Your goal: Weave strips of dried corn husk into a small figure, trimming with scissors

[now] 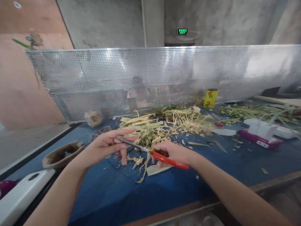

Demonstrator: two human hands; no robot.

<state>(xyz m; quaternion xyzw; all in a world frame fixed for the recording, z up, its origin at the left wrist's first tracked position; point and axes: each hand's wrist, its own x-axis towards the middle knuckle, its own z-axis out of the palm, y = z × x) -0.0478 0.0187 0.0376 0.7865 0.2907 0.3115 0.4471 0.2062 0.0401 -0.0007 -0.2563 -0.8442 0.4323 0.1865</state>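
Note:
My right hand point(171, 152) is closed around the red handles of a pair of scissors point(169, 160). Their thin metal blades point left and reach across to my left hand point(107, 147). That hand has its fingers stretched out and apart, with the blade tips between forefinger and thumb; whether they touch the skin is unclear. Behind both hands lies a heap of dried greenish-yellow plant strips point(152, 133). A few crumpled strands point(137, 161) are between the hands, and a pale flat husk piece point(157, 169) lies under my right hand.
At left sit a brown tray-like container point(50, 159), a white device point(33, 185) and a ball of twine point(93, 118). A yellow roll point(210, 98) stands by the perforated metal screen point(94, 75). Right: a purple-and-white power strip point(261, 139) with cables. A person point(137, 94) shows through the screen.

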